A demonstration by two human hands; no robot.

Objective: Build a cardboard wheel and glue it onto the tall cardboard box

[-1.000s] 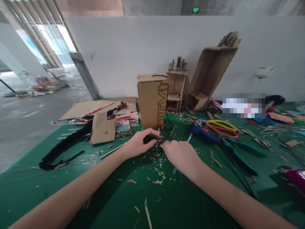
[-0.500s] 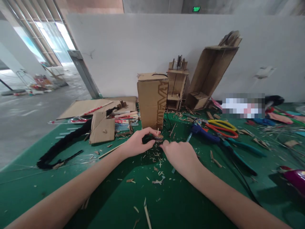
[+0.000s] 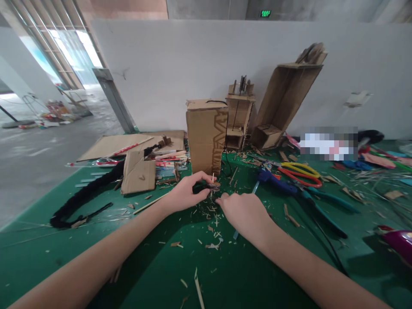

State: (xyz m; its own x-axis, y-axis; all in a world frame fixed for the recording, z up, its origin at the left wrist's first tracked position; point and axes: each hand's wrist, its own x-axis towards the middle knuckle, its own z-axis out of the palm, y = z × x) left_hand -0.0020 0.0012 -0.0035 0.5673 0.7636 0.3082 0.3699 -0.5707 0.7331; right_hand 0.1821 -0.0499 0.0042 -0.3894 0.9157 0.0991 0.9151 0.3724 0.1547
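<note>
Mid-build, by the look of it: left hand (image 3: pixel 185 194) curled around a small dark part (image 3: pixel 210 187) right in front of the tall box (image 3: pixel 206 135), grip clamped on it with thumb under and fingers over, a thin pale stick poking up out of the part. Right hand (image 3: pixel 244 211) closed up just beside it, fingertips (image 3: pixel 221 199) pinched together at the part's near edge, though can't tell if anything tiny sits between them. Judging from the mess, plenty of trimming already done: pale wood slivers (image 3: pixel 212 223) and shavings scattered all over the green counter (image 3: pixel 154 266) under and in front of both hands. Seems like more left to do, since the part isn't fixed to anything yet, just held low over the counter. Materials are mostly rough brown corrugated cardboard: the box upright with a cut-out pattern down 1 edge, a small shelf model (image 3: pixel 238 116) behind it, a bigger leaning frame (image 3: pixel 285 98) against the white wall, flat sheets (image 3: pixel 128 143) off to the left. Black fuzzy rope thing (image 3: pixel 83 193) snaking along the left side, soft and matte. To the right, a blue glue gun (image 3: pixel 278 182), shiny orange-and-yellow scissors (image 3: pixel 301 171) and teal pliers (image 3: pixel 325 206), all hard plastic grips. Counter surface looks smooth and slightly glossy.
</note>
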